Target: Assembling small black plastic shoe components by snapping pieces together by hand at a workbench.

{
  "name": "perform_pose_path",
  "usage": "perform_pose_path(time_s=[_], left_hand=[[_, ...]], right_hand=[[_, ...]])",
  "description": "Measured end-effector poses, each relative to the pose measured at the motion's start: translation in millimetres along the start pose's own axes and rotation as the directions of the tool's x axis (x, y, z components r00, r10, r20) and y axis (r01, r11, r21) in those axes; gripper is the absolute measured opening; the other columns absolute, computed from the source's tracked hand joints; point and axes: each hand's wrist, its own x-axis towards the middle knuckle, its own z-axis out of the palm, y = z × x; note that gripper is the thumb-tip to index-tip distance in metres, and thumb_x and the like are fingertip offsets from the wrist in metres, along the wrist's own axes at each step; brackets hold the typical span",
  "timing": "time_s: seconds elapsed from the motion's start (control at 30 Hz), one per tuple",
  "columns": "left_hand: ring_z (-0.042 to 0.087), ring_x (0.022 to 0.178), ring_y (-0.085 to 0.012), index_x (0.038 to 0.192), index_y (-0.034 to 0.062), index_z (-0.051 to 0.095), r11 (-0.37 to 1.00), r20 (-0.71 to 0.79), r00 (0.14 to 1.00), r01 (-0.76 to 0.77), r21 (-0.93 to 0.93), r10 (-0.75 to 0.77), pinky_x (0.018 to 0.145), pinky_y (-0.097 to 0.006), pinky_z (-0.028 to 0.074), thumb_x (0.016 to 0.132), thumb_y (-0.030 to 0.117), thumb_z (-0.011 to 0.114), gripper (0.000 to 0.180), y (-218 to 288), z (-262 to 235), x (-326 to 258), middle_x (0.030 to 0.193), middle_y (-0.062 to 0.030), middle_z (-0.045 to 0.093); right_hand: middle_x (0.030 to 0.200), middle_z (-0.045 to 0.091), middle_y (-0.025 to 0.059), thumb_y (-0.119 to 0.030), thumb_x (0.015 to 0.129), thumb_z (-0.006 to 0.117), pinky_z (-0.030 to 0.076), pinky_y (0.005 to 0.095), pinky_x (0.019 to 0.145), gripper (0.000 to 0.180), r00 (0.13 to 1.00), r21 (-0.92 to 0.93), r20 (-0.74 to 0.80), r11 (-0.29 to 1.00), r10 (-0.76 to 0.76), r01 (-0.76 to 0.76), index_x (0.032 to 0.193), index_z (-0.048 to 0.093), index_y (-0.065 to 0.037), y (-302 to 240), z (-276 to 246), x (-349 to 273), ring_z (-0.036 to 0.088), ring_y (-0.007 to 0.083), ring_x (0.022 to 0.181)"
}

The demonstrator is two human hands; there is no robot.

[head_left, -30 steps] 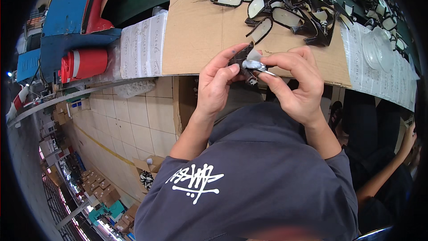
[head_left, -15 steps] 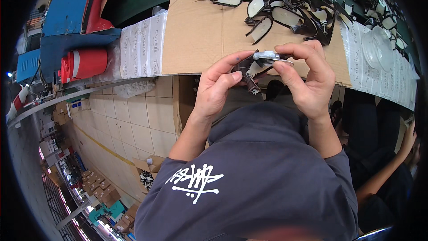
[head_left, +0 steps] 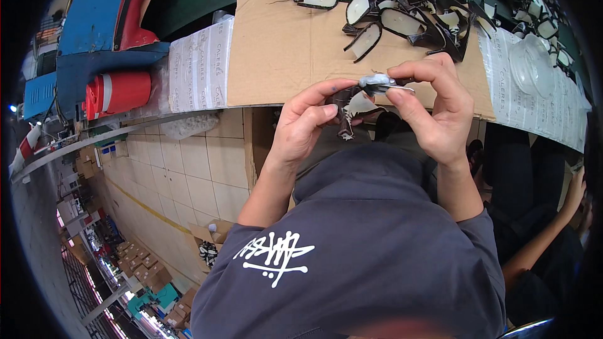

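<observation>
In front of my chest, over the table's near edge, I hold up a dark glossy shoe upper (head_left: 347,117) with a pale lining. My left hand (head_left: 303,119) is closed on its left side, thumb and forefinger pinching it. Thumb and fingers of my right hand (head_left: 436,100) close on small thread snips (head_left: 377,80), with a white-wrapped part and a thin metal edge. The snips lie against the top of the upper, and their tips are too small to make out. Beyond my hands, a heap of similar shoe uppers (head_left: 402,22) lies on a cardboard sheet (head_left: 276,50).
Clear plastic dishes (head_left: 531,66) rest at the table's right. On the left are a red rolled bundle (head_left: 119,93) and a blue metal housing (head_left: 94,12). Another person's forearm (head_left: 543,242) shows at the right. An open carton (head_left: 213,232) stands on the tiled floor.
The shoe upper has turned a little, so its lower end hangs more to the left and more lining shows. Both hands keep their hold, nearly in place.
</observation>
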Motion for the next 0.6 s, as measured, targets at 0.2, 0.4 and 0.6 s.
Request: perform_pose_path(time_s=[0.2,0.4,0.6], left_hand=[[0.064,0.105,-0.0236,0.128,-0.0060,0.053,1.000,0.000,1.000,0.004,-0.004,-0.004,0.093,-0.037,0.053,0.087,0.003,0.046,0.043,-1.8,-3.6,0.2,0.117,-0.0161,0.063],[0.063,0.103,-0.0199,0.126,-0.0058,0.055,0.989,-0.012,0.999,-0.035,0.141,0.037,0.091,-0.035,0.053,0.089,0.004,0.046,0.039,-3.7,-5.8,0.1,0.115,-0.0141,0.063],[0.064,0.104,-0.0242,0.131,-0.0054,0.050,0.997,-0.123,0.990,-0.056,0.045,0.062,0.089,-0.035,0.055,0.092,0.007,0.045,0.041,-0.6,1.8,3.4,0.119,-0.0170,0.062]], right_hand=[[0.084,0.068,0.0037,0.000,0.071,0.074,0.044,0.0276,0.073,0.021,0.999,-0.083,-0.047,0.997,0.000,-0.004,0.091,0.071,-0.003,0.9,0.2,1.9,0.053,0.0170,0.080],[0.084,0.068,0.0042,-0.001,0.070,0.074,0.044,0.0281,0.071,0.020,1.000,-0.091,0.005,0.996,-0.019,0.020,0.090,0.071,-0.003,-0.1,0.4,0.6,0.053,0.0171,0.079],[0.084,0.068,0.0048,0.000,0.069,0.075,0.043,0.0298,0.070,0.021,0.993,-0.132,-0.101,0.990,-0.057,0.044,0.089,0.069,-0.003,-0.6,1.7,-0.7,0.053,0.0185,0.078]])
